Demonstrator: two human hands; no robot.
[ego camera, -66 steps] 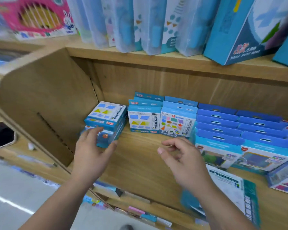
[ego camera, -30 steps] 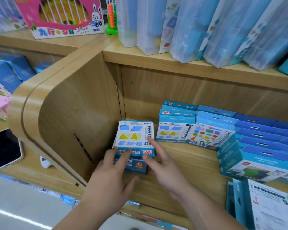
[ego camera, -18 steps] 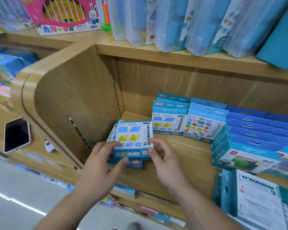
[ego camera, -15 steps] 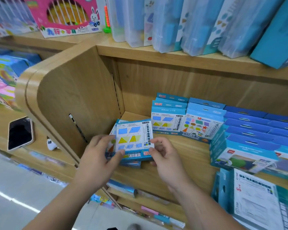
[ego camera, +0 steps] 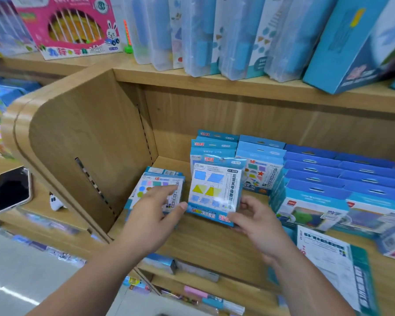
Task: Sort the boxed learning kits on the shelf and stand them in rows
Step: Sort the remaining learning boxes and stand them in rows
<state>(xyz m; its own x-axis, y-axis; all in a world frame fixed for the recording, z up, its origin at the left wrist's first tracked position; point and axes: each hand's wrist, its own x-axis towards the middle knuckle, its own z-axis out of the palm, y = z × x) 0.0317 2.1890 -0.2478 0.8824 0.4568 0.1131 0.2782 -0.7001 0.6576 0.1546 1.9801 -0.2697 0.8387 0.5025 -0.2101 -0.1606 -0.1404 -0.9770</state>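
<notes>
So on the far left a phone (ego camera: 12, 189) is just lying on the neighbouring ledge, out of the way. Past the wooden side panel (ego camera: 82, 144), a flat stack (ego camera: 156, 187) of kits is sitting face-up on the shelf (ego camera: 205, 245), not stood up yet. The left hand (ego camera: 155, 215) is resting on top of it with the fingers mostly straight, gripping nothing. Its thumb is touching the edge of the geometry kit (ego camera: 214, 192) next door, probably to steady it. That kit is being held upright, tipped back a bit, right in front of the matching row (ego camera: 212, 145), so I'm guessing it's joining the front of that line. The right hand (ego camera: 258, 224) is pinching its lower right corner. Further right, the dark blue rows (ego camera: 328, 169) are already standing neatly.
</notes>
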